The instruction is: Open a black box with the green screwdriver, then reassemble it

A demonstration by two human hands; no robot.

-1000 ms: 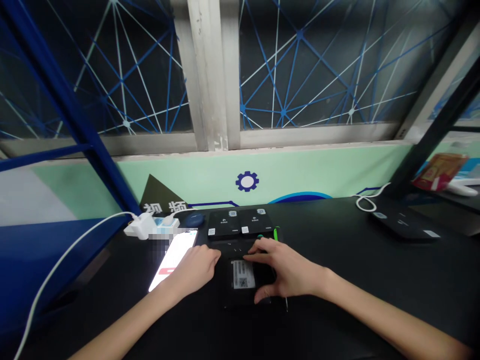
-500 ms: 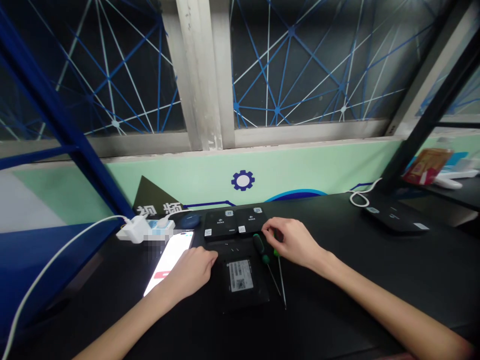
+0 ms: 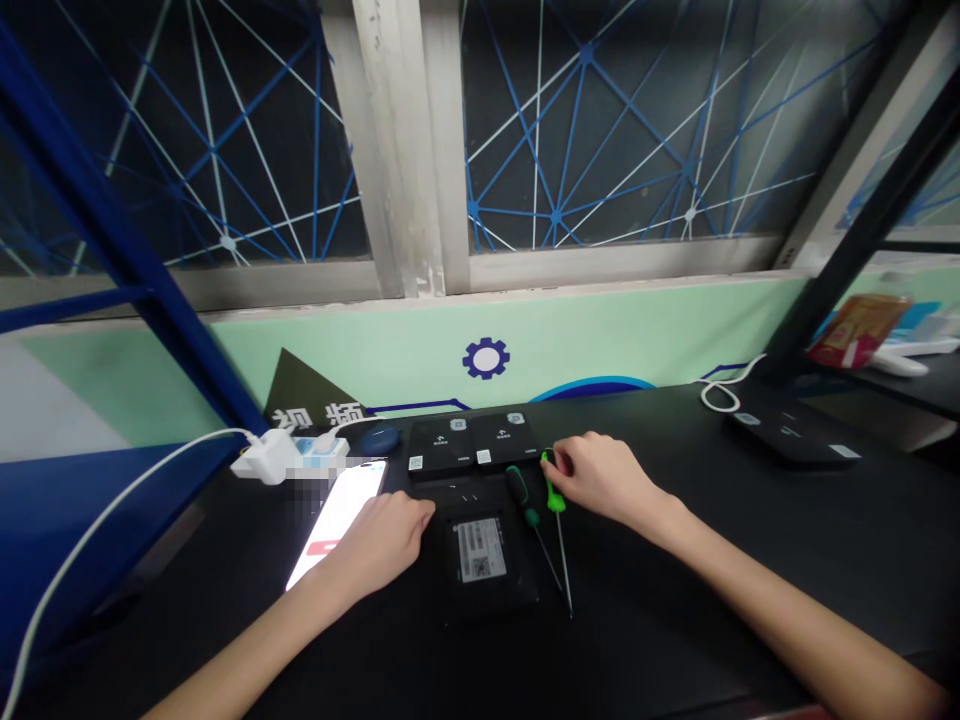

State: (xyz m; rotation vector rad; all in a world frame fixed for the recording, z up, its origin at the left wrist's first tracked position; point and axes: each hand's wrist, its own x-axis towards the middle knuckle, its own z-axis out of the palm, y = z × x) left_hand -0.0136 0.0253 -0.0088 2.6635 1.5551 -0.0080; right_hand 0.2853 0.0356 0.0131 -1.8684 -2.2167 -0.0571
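My right hand (image 3: 600, 475) is closed, its curled fingertips on the bright green handle of a screwdriver (image 3: 555, 500) that lies on the table. Just left of it lies a dark green screwdriver (image 3: 517, 485); both shafts point toward me. My left hand (image 3: 391, 530) rests with curled fingers between a lit phone (image 3: 349, 505) and a flat black device (image 3: 469, 590) with a white label. Its fingertips are turned under, so anything inside is hidden. Several tiny screws (image 3: 469, 497) lie beyond the labelled device.
Two black boxes (image 3: 440, 447) stand side by side near the wall, with a dark blue round object (image 3: 380, 440) to their left. A white charger (image 3: 274, 457) sits in a power strip, its cable running left. Another black device (image 3: 791, 437) with a white cable (image 3: 720, 398) lies far right.
My right hand has shifted a little to the right, uncovering more of the bright green handle. Both screwdrivers and my left hand have stayed in place.
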